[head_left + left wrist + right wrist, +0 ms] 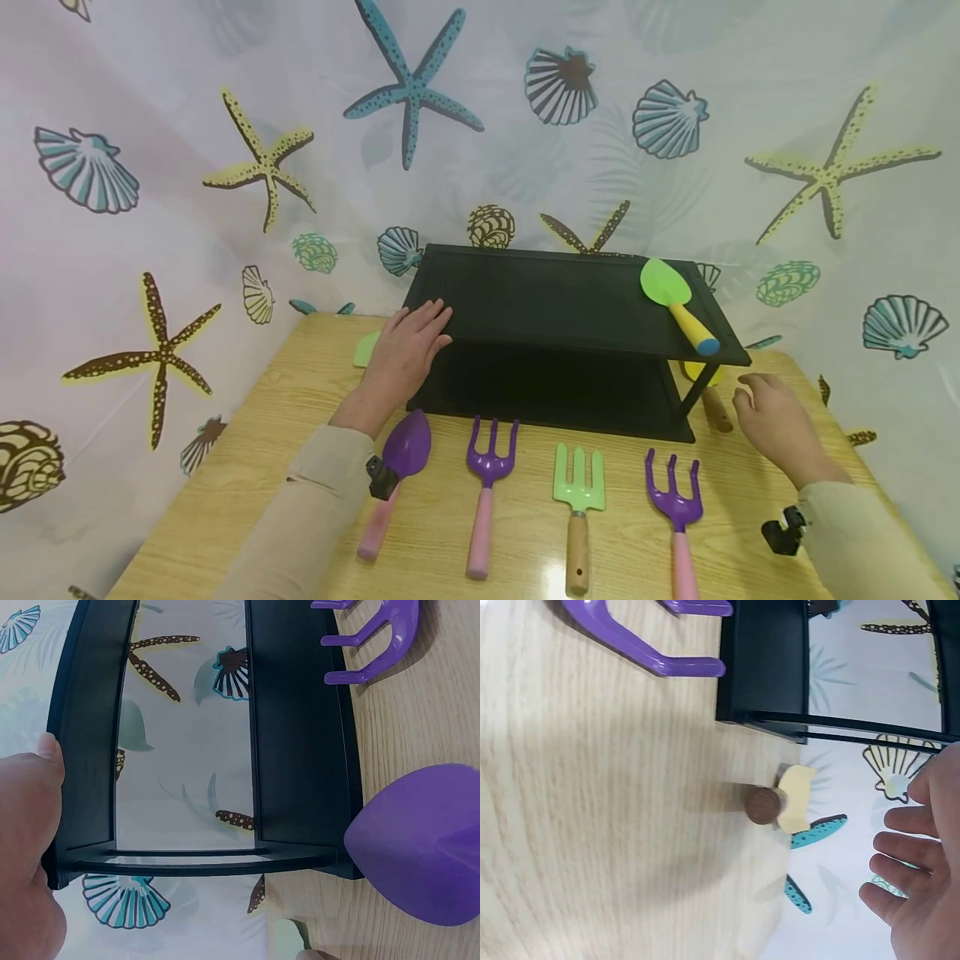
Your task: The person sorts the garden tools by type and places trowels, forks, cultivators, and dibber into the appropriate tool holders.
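A black two-tier shelf stands on the wooden table. My left hand rests on the left end of its top board with fingers extended; the left wrist view shows the thumb against the board's edge. Beyond the shelf's right end, my right hand hovers with loosely bent fingers and nothing in them. Nearest to it lies a yellow-headed tool with a wooden handle, its head partly hidden by the shelf. On the top board, at the right, lies a green trowel with a yellow, blue-tipped handle.
Along the front lie a purple trowel, a purple hand fork, a green hand fork and another purple fork. A light green tool piece shows behind my left hand. A shell-print curtain hangs behind.
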The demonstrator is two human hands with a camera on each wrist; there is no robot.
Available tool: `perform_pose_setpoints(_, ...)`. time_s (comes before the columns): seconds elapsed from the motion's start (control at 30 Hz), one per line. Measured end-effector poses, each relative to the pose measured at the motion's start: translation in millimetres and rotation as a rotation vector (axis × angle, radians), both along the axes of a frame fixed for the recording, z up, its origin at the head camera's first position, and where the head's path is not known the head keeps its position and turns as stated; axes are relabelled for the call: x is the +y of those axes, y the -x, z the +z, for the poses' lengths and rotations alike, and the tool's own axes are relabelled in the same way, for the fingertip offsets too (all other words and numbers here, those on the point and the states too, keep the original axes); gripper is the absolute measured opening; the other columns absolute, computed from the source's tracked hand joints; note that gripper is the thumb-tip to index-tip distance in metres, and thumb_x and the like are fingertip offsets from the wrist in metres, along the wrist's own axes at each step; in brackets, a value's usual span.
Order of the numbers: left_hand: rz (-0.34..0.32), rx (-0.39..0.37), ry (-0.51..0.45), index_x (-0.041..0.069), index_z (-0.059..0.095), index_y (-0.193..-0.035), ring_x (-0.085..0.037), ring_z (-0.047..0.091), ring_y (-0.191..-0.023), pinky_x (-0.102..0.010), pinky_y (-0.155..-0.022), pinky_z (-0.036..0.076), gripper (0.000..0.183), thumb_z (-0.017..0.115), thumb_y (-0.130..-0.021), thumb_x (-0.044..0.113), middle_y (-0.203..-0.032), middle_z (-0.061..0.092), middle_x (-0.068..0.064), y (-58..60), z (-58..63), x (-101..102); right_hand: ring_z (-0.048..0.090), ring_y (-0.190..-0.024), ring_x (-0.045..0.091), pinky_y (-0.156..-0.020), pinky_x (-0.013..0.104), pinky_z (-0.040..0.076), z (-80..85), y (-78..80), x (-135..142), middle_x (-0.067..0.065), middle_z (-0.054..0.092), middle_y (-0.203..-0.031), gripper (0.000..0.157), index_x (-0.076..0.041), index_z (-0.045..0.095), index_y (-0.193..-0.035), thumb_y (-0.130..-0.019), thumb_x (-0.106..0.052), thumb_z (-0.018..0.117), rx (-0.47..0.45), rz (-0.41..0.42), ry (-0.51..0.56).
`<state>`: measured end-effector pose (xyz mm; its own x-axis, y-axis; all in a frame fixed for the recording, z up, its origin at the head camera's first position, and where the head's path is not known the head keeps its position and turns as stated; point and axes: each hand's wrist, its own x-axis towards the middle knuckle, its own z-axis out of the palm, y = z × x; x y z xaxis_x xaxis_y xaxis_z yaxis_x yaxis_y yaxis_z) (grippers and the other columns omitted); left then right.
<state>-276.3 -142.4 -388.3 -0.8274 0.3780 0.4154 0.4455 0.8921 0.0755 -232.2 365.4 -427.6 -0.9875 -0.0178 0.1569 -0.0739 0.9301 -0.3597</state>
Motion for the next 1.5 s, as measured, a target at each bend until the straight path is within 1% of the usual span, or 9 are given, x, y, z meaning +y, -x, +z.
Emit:
perform_pose_setpoints(0.2,0.004,0.012,0.006,0.012,0.046,-0.149,-0.024,0.039,-0.146,-0.047,-0.123,0.028,0.049,0.046,-0.105,0.033,-0.155,0.045,-0.008,0.1,0.6,-0.3,0.039,-0.12,0.064,-0.099,0.073,0.037,-18.4,5.4,-6.9,0.045,0.039,-0.134,0.046,0.022,0.045,-0.13,-0.104,-0.015,0.038,-0.052,0.026,-0.034)
perform_pose_setpoints(0.43,0.009,-0.003,0.011,0.013,0.044,-0.15,-0.024,0.038,-0.147,-0.046,-0.123,0.026,0.05,0.045,-0.105,0.035,-0.156,0.043,-0.008,-0.7,0.0,-0.1,0.04,-0.124,0.064,-0.103,0.071,0.037,-40.4,10.4,-11.1,0.045,0.04,-0.136,0.043,0.02,0.045,-0.134,-0.103,-0.011,0.043,-0.032,0.107,-0.128)
perform_pose_setpoints(0.57,0.007,0.01,0.006,0.012,0.045,-0.149,-0.024,0.039,-0.146,-0.047,-0.123,0.027,0.05,0.047,-0.104,0.034,-0.155,0.044,-0.008,-1.4,0.0,-1.0,0.038,-0.124,0.065,-0.1,0.072,0.037,-49.1,15.0,-9.3,0.046,0.034,-0.138,0.036,0.015,0.046,-0.128,-0.103,-0.011,0.045,-0.023,0.092,-0.123)
perform_pose_setpoints(0.67,0.008,0.013,0.009,0.012,0.046,-0.149,-0.024,0.039,-0.146,-0.047,-0.123,0.028,0.05,0.047,-0.104,0.034,-0.155,0.045,-0.008,-2.1,0.6,-1.4,0.045,-0.119,0.063,-0.096,0.072,0.04,-55.7,18.0,-6.6,0.042,0.04,-0.131,0.027,0.011,0.047,-0.119,-0.103,-0.01,0.047,0.003,0.097,-0.116)
perform_pose_setpoints(0.8,0.009,0.01,0.014,0.013,0.045,-0.15,-0.023,0.039,-0.146,-0.046,-0.123,0.027,0.05,0.045,-0.105,0.034,-0.155,0.044,-0.007,-1.5,0.5,-1.1,0.05,-0.113,0.061,-0.095,0.072,0.042,-66.3,20.0,-0.1,0.039,0.043,-0.125,0.028,0.01,0.045,-0.122,-0.103,-0.01,0.047,0.01,0.104,-0.098)
perform_pose_setpoints(1.1,0.008,0.006,0.019,0.013,0.044,-0.15,-0.022,0.038,-0.147,-0.045,-0.123,0.026,0.05,0.044,-0.105,0.035,-0.156,0.044,-0.007,-0.9,0.5,-3.3,0.029,-0.13,0.067,-0.101,0.077,0.03,-80.1,25.3,4.0,0.046,0.029,-0.141,0.039,0.009,0.034,-0.138,-0.104,-0.007,0.041,-0.074,0.092,0.005)
perform_pose_setpoints(1.23,-0.002,0.008,0.0,0.012,0.046,-0.149,-0.023,0.039,-0.146,-0.045,-0.123,0.027,0.05,0.046,-0.105,0.034,-0.155,0.045,-0.007,-0.4,0.8,-3.4,0.05,-0.115,0.056,-0.095,0.072,0.042,-82.2,26.8,1.1,0.036,0.043,-0.122,0.03,0.008,0.038,-0.13,-0.102,-0.004,0.041,-0.048,0.102,-0.005)
perform_pose_setpoints(1.33,-0.004,0.0,0.0,0.012,0.045,-0.15,-0.022,0.038,-0.147,-0.045,-0.123,0.026,0.05,0.045,-0.105,0.034,-0.155,0.045,-0.007,0.0,0.9,-2.8,0.057,-0.096,0.046,-0.087,0.066,0.048,-83.7,28.4,-0.1,0.023,0.043,-0.107,0.023,0.006,0.041,-0.122,-0.1,-0.001,0.043,-0.021,0.114,-0.024)
perform_pose_setpoints(1.5,0.011,-0.008,0.015,0.013,0.044,-0.15,-0.022,0.038,-0.147,-0.045,-0.123,0.026,0.05,0.043,-0.105,0.035,-0.156,0.044,-0.007,-0.4,1.0,-4.0,0.051,-0.112,0.056,-0.097,0.07,0.042,-84.5,32.4,-2.1,0.033,0.042,-0.122,0.034,0.013,0.04,-0.131,-0.098,0.002,0.043,-0.036,0.114,-0.028)
